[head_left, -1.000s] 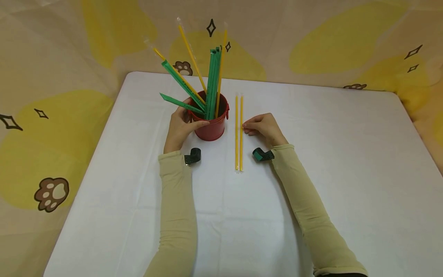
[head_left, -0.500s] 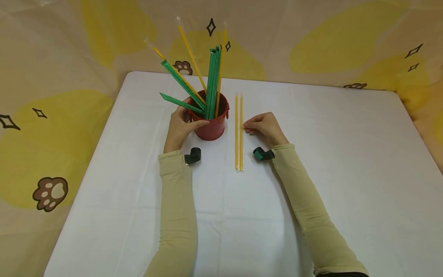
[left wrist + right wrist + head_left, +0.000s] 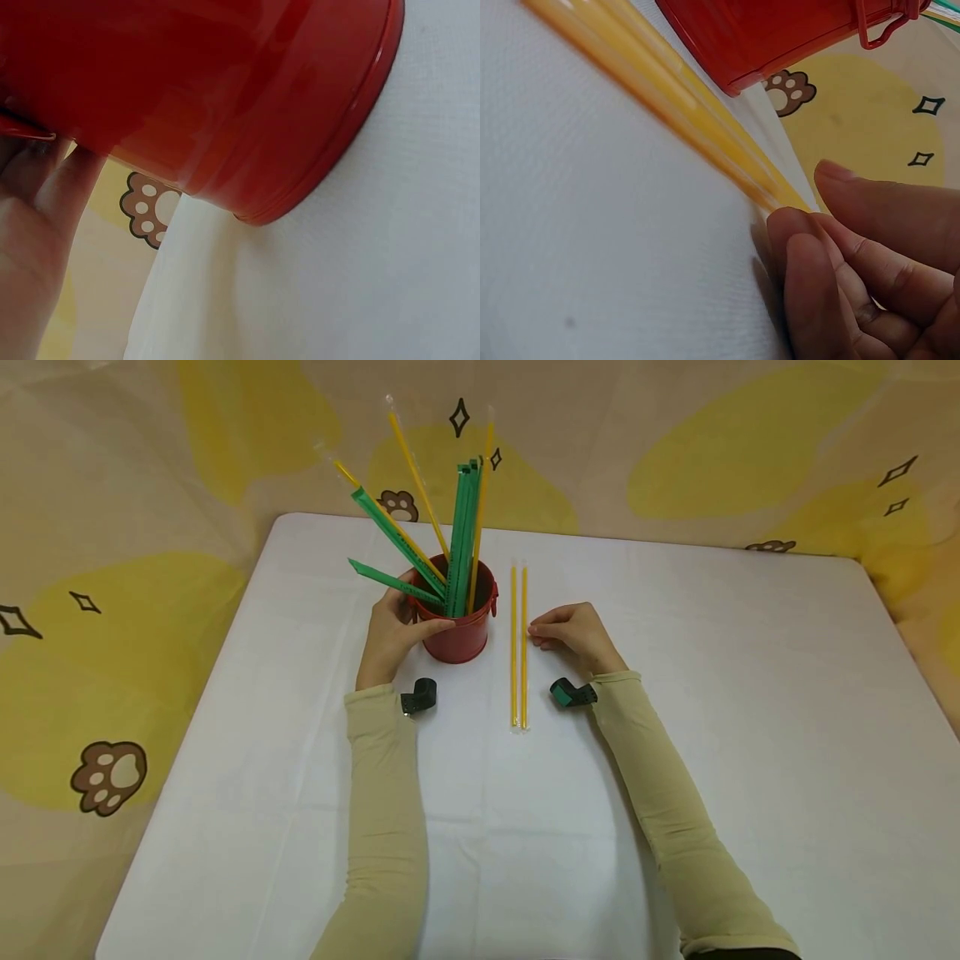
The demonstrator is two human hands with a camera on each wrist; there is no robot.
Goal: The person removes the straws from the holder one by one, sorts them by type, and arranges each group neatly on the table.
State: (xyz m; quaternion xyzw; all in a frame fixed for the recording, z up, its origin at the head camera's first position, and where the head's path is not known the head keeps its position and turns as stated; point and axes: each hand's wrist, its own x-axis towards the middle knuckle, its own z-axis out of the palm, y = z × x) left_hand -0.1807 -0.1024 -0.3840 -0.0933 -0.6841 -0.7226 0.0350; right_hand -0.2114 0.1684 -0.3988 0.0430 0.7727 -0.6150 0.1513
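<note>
My left hand [image 3: 390, 639] holds a small red bucket [image 3: 456, 643] at its rim, thumb along the front and fingers behind the left side, partly hidden. Green paper-wrapped sticks [image 3: 460, 543], probably straws, and several yellow straws [image 3: 411, 464] in clear wrappers lean out of it. Right of the bucket, two more wrapped yellow straws [image 3: 513, 647] lie side by side on the white cloth. My right hand [image 3: 577, 633] rests just beside the right-hand straw [image 3: 705, 112], its fingers loosely bent. In the right wrist view the thumb stands apart from the fingertips, with nothing pinched between them.
A white cloth covers the table [image 3: 712, 735]. Behind and to the left hangs a beige and yellow curtain [image 3: 675, 443] with paw prints. Black wrist cameras [image 3: 418, 696] sit on both sleeves. The bucket's side handle [image 3: 881, 34] faces the straws.
My right fingertips have drawn back very slightly from the right-hand straw. The left hand, bucket and straws stay in place.
</note>
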